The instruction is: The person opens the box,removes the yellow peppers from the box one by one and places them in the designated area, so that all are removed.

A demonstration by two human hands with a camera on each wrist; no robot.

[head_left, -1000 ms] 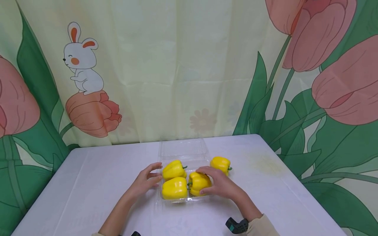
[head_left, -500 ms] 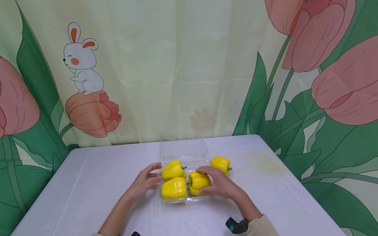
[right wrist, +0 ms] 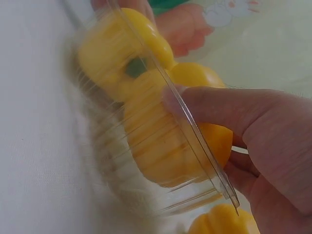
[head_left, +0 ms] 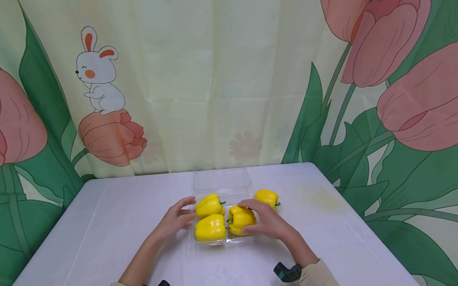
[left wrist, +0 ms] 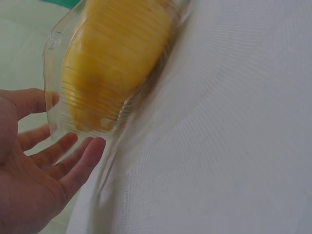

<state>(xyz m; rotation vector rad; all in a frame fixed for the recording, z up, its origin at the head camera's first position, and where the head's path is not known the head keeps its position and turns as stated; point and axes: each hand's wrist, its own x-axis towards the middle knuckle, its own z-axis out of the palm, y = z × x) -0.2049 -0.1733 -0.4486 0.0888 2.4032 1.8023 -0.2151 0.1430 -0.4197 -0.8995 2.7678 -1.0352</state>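
In the head view a clear plastic clamshell box [head_left: 236, 240] lies with its lid [head_left: 222, 179] folded back. Two yellow bell peppers fill its left side, a front pepper [head_left: 210, 228] and a back pepper [head_left: 208, 205]. My right hand [head_left: 267, 221] grips a third yellow bell pepper [head_left: 239, 222] between thumb and fingers, in the box's front right part. The right wrist view shows this pepper [right wrist: 156, 141] partly above the rim, stem hidden. My left hand [head_left: 174, 219] is at the box's left wall, fingers spread and nearly straight; the left wrist view has the fingertips [left wrist: 96, 146] right beside the wall.
Another yellow bell pepper [head_left: 266, 197] lies on the white tablecloth [head_left: 315, 230] just right of the box, behind my right hand. A curtain [head_left: 222, 87] printed with tulips and a rabbit hangs behind the table.
The pepper in my right hand has risen slightly and tilted a little within the box. My left hand and the other peppers have stayed in place.
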